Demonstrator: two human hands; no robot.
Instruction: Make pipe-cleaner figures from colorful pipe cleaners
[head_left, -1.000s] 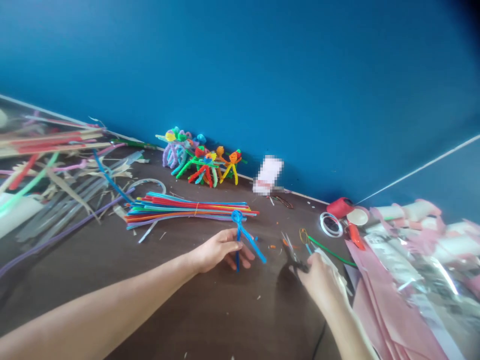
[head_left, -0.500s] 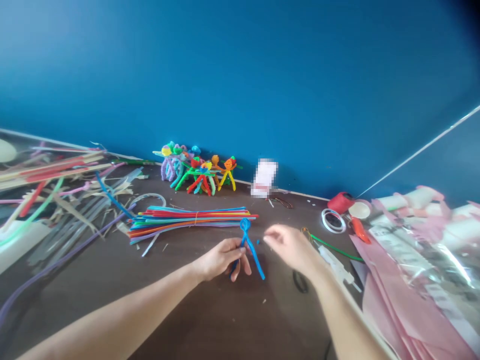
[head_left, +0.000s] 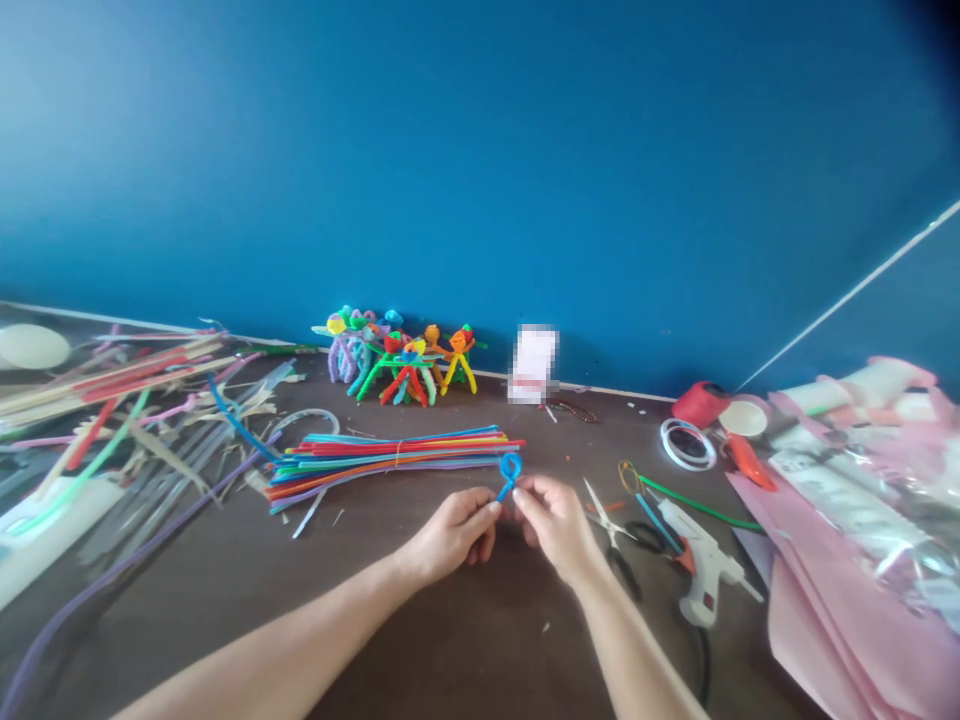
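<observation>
l hand (head_left: pixel 459 527) & r hand (head_left: pixel 556 522) close tog., each pinching blue pipe cleaner (head_left: pixel 509 481) btwn thumb & fingers; its loop sticks up above fingertips, nr r end of banded bundle (head_left: pixel 375 460). scissors (head_left: pixel 614 530), blades apart, on tabletop (head_left: pixel 420 650) r of r hand; glue gun (head_left: pixel 703 560) further r. small figs (head_left: pixel 413 352) at back by wall (head_left: pixel 480 180).

The flat blue wall (head_left: pixel 450 160) is brighter at left. Near both side edges of the dark brown table (head_left: pixel 465 650), things look blurry.
</observation>
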